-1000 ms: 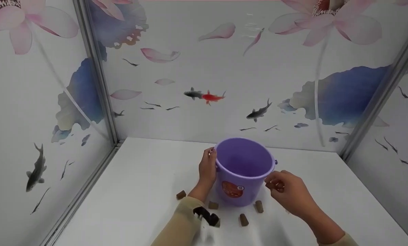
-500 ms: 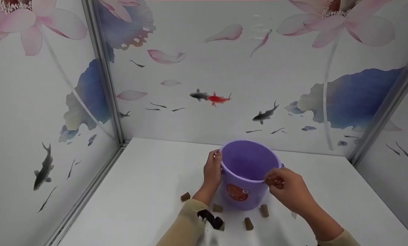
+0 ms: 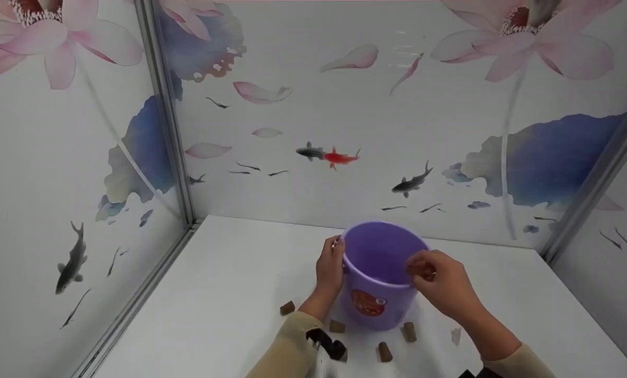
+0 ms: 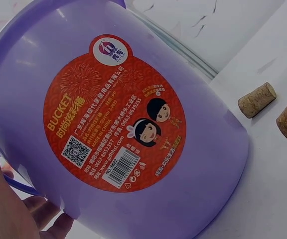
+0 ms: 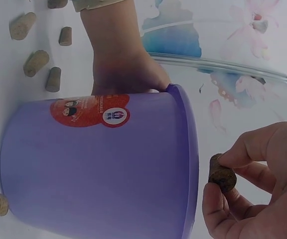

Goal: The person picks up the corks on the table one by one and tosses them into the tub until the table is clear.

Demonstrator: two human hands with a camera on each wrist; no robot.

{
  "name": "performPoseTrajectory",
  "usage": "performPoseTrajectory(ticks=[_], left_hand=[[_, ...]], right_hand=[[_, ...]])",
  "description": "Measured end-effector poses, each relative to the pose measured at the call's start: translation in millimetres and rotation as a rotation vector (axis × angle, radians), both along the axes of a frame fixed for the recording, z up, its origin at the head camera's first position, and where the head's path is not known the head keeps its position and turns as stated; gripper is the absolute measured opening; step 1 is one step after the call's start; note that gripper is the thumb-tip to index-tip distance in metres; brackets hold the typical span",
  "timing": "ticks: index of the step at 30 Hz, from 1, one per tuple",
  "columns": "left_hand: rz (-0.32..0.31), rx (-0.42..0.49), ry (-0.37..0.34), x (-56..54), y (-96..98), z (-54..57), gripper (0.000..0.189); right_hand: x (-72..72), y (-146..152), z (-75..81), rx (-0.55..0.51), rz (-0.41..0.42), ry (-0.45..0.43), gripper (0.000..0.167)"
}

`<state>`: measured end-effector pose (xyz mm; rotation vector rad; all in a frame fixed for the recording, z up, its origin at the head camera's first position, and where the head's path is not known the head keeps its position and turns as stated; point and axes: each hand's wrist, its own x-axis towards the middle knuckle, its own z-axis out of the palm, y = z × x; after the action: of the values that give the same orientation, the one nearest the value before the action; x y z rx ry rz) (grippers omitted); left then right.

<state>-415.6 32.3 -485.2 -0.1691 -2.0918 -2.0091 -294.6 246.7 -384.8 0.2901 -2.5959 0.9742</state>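
Note:
A purple bucket (image 3: 405,304) with a red round label stands on the white table. My left hand (image 3: 330,265) grips its left side near the rim, fingers partly hidden behind it; the left wrist view shows those fingers by the bucket's thin handle (image 4: 23,186). Between the thumb and fingers of my right hand (image 3: 442,283) is a brown cork stopper (image 5: 222,174), pinched just beyond the rim in the right wrist view. From the head, that hand overlaps the right edge of the bucket's opening.
Several cork stoppers lie around the bucket's base, among them one cork (image 3: 287,308) at left and another cork (image 3: 385,352) in front. A small clear piece (image 3: 456,336) lies by the right forearm. Printed panels (image 3: 292,205) enclose the table (image 3: 240,273).
My right hand has risen from beside the bucket's right side to its rim and over the edge of the opening, still pinching the cork stopper. The left hand keeps its grip.

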Motion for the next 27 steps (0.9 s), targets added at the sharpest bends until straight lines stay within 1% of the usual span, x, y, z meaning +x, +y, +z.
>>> performPoseTrajectory(ticks=[4, 7, 10, 15, 18, 23, 27], left_hand=[[0.007, -0.007, -0.004, 0.4, -0.6, -3.7, 0.046], [0.003, -0.006, 0.0, 0.0, 0.1, -5.0, 0.046], [-0.002, 0.004, 0.001, -0.2, 0.8, -4.2, 0.046], [-0.019, 0.016, 0.005, -1.6, 1.0, -2.6, 0.047], [-0.034, 0.021, 0.004, -1.1, 1.0, -1.2, 0.047], [-0.041, 0.027, 0.003, 1.2, -0.2, -1.3, 0.047], [-0.022, 0.011, 0.008, 0.1, -2.0, -0.6, 0.047]], right_hand=[[-4.8, -2.0, -1.7, -0.021, -0.013, -0.001, 0.026], [-8.2, -3.3, 0.4, -0.02, -0.025, 0.013, 0.026], [-12.3, -4.1, 4.2, -0.011, -0.036, 0.022, 0.025], [-19.9, -0.6, 8.3, -0.007, -0.047, -0.005, 0.024], [-23.8, 4.4, 8.4, -0.007, -0.05, -0.022, 0.025], [-30.5, 12.6, 6.7, 0.01, -0.057, -0.034, 0.024], [-38.9, 15.4, 5.7, 0.021, -0.047, 0.004, 0.023]])
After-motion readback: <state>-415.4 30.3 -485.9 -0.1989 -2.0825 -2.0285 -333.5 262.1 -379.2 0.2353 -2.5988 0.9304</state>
